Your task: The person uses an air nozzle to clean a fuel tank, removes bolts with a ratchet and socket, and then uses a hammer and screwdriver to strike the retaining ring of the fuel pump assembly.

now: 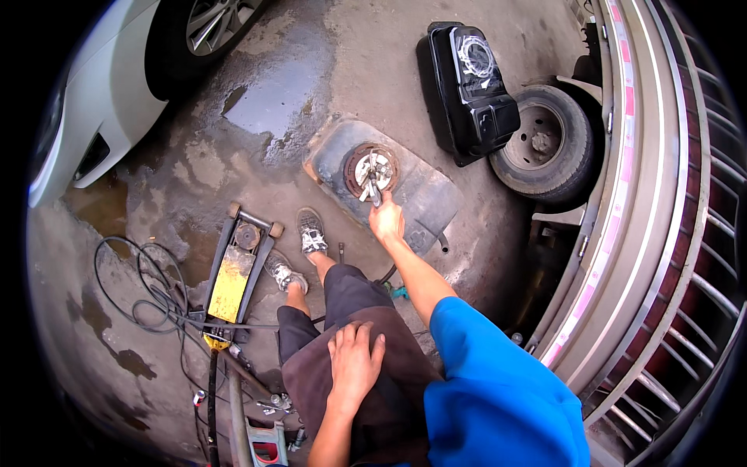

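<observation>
My right hand [387,219] is closed round a short metal hand tool [375,194], whose exact kind I cannot make out. The tool's end lies at the round fitting [372,171], rust-rimmed with pale parts, on top of a worn grey fuel tank [424,194] on the ground. My left hand [355,358] rests on my dark shorts at the thigh, fingers stretched out, holding nothing.
Left of my shoes stands a yellow and black floor jack [233,284] beside a coiled dark hose [148,292]. A black moulded tank [467,93] lies at upper right, near a truck wheel [545,138] and railed truck body [630,194]. A white car [101,86] is at upper left.
</observation>
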{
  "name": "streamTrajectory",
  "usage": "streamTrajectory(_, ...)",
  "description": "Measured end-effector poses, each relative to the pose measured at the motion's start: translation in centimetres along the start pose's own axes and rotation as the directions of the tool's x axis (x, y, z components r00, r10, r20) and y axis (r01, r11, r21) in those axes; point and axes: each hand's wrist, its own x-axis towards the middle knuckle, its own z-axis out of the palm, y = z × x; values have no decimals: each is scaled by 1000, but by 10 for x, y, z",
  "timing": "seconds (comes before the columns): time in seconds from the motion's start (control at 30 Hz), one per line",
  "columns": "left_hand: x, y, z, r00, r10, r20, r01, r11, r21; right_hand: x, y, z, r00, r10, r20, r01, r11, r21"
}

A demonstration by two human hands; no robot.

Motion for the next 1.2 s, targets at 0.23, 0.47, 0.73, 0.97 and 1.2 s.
streamTrajectory(0.23, 4, -4, -10, 998, -10, -58, 7, 999, -45, -7, 32, 1, 999, 44, -5, -44, 999, -14)
streamTrajectory(0.47, 10, -2, -6, 1000, 6, -24, -7, 1000, -11, 0, 45, 8, 982, 179, -59, -170, 978, 124)
streamTrajectory(0.73, 18, 9, 5, 998, 18, 58, -20, 999, 37, 37, 64, -17, 960, 219, -173, -101, 850, 517)
streamTrajectory(0.97, 21, 25, 3, 997, 56, 61, -62, 994, 94, 19, 105, -14, 939, 298, -170, -160, 818, 553)
streamTrajectory(1.2, 26, 40, 12, 994, 50, 98, -62, 990, 130, 0, 127, 11, 937, 327, -122, -217, 819, 531)
